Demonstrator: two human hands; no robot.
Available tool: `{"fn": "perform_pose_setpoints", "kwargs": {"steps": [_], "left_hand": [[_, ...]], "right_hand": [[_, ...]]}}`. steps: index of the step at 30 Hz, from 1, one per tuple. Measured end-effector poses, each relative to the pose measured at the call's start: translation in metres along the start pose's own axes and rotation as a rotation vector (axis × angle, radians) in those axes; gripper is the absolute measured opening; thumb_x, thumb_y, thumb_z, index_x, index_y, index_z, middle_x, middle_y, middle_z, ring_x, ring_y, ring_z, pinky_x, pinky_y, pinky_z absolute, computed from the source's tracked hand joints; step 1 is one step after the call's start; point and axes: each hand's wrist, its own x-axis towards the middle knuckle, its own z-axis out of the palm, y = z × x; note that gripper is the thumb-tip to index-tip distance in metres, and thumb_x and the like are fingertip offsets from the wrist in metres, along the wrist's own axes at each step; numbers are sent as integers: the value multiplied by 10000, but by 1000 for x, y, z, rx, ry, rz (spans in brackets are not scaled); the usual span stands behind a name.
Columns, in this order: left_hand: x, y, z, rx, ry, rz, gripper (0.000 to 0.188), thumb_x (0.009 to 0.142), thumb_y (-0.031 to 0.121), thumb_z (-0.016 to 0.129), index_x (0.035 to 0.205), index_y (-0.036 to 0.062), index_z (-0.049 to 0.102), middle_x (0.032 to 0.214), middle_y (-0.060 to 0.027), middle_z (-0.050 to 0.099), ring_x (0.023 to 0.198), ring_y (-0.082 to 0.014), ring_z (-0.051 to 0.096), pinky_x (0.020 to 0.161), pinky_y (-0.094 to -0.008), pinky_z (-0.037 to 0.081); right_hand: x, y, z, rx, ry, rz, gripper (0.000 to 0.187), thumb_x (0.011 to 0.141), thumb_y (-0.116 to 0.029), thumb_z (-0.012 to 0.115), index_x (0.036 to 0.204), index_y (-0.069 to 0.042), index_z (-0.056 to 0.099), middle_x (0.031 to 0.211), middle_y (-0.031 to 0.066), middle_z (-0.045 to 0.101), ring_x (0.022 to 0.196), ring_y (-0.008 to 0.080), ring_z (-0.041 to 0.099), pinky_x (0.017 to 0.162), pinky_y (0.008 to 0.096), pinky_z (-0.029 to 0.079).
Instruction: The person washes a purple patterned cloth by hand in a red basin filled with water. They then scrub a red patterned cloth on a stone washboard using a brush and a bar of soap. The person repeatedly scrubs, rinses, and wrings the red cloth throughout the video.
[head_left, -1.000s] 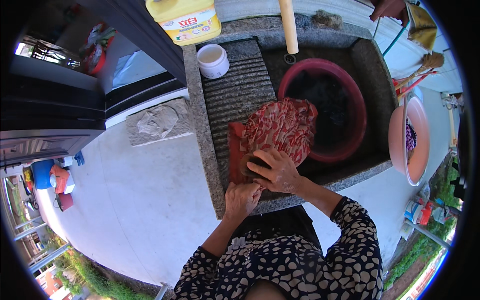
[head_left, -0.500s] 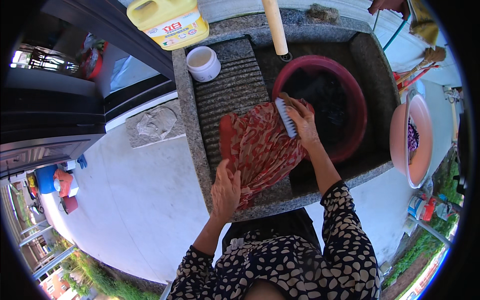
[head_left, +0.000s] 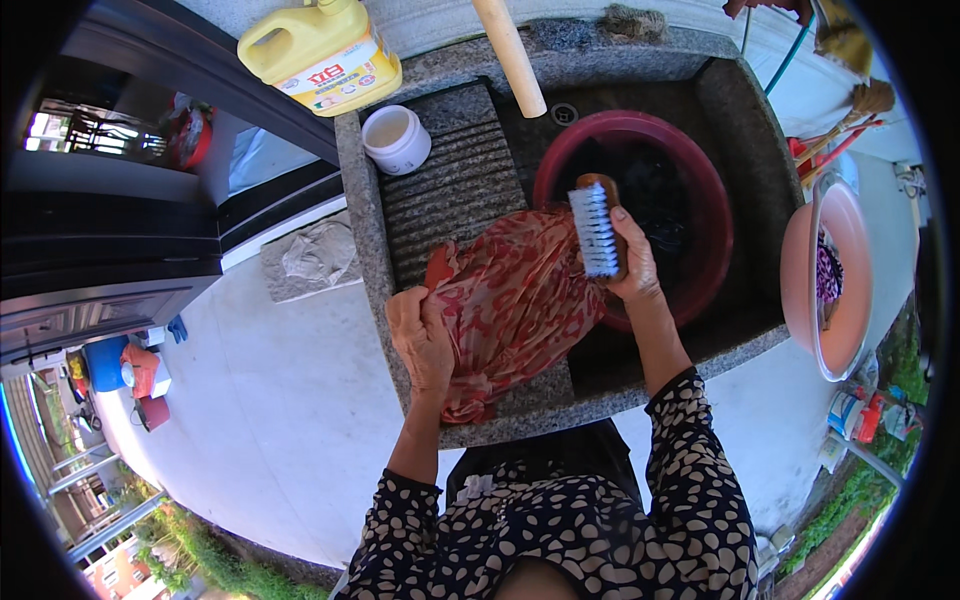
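I see the right hand near the middle of the frame, fingers and thumb closed around the wooden back of a scrubbing brush, whose pale bristles face left. The brush overlaps the cloth's right end from my view; I cannot tell whether they touch. To the left, I have the left hand with its fingers curled in, gripping the left edge of the red patterned cloth; its fingertips are partly hidden from me. That cloth lies bunched in long folds at the center of the frame, over the lower part of a ridged washboard, its right end reaching the rim of a dark red basin that holds dark water. Washboard and basin both sit within a stone sink.

Further out, I find an open white jar at the washboard's top left corner, and a yellow jug beyond it in the upper left. A pale pipe slants down at top center, its end near a round drain. At the right of the frame, I make out a pink tub with purple patterned fabric inside.
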Motion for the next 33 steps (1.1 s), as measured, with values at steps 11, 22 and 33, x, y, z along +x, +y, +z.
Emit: {"fn": "perform_pose_setpoints", "kwargs": {"steps": [11, 22, 33], "left_hand": [[38, 40, -46, -361, 206, -81, 109, 1007, 124, 500, 993, 17, 514, 880, -20, 518, 800, -91, 442, 756, -222, 398], [12, 44, -78, -239, 204, -156, 121, 992, 149, 522, 1002, 30, 507, 882, -33, 556, 790, -102, 506, 729, -242, 437], [-80, 32, -51, 300, -205, 210, 395, 782, 18, 686, 1155, 70, 566, 1139, -109, 539, 1072, -286, 545, 889, -444, 411]], "right_hand": [[-36, -73, 33, 123, -216, -198, 535, 917, -418, 586, 1239, 7, 543, 1051, 168, 670, 889, 291, 685, 762, 472, 592], [-74, -77, 11, 41, -159, -275, 577, 913, -442, 575, 1301, -21, 507, 1065, 159, 671, 908, 300, 696, 642, 424, 594], [-62, -27, -49, -1550, 202, -350, 460, 818, -222, 718, 1250, -96, 624, 1062, 133, 619, 925, 233, 634, 780, 333, 526]]}}
